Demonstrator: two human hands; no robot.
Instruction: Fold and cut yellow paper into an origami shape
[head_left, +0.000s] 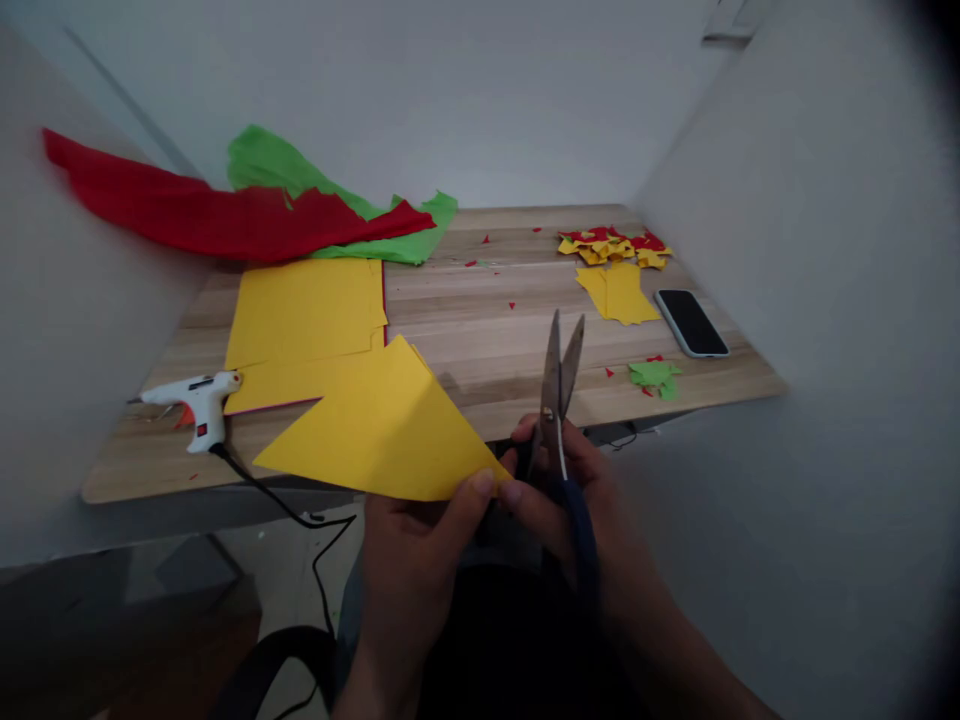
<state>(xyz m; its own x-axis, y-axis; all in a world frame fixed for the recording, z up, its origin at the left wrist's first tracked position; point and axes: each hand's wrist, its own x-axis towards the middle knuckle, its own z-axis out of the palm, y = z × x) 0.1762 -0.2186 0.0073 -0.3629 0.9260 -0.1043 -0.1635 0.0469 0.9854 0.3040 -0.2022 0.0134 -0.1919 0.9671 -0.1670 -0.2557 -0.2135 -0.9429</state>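
A folded piece of yellow paper (375, 430) is pinched along its lower right edge by my left hand (420, 560), the thumb on top. My right hand (577, 500) has a pair of scissors (555, 400) in its grip, blades slightly apart and pointing up, away from the paper. Its fingertips also touch the paper's right corner beside my left thumb. The dark blue scissor handles are partly covered by my fingers.
On the wooden table (450, 300) lie yellow sheets (300, 310), red crepe paper (225, 215) and green crepe paper (270, 160). A white glue gun (206, 395) with a black cord rests at left. Paper scraps (600, 245), green scraps (656, 378) and a phone (690, 322) are at right.
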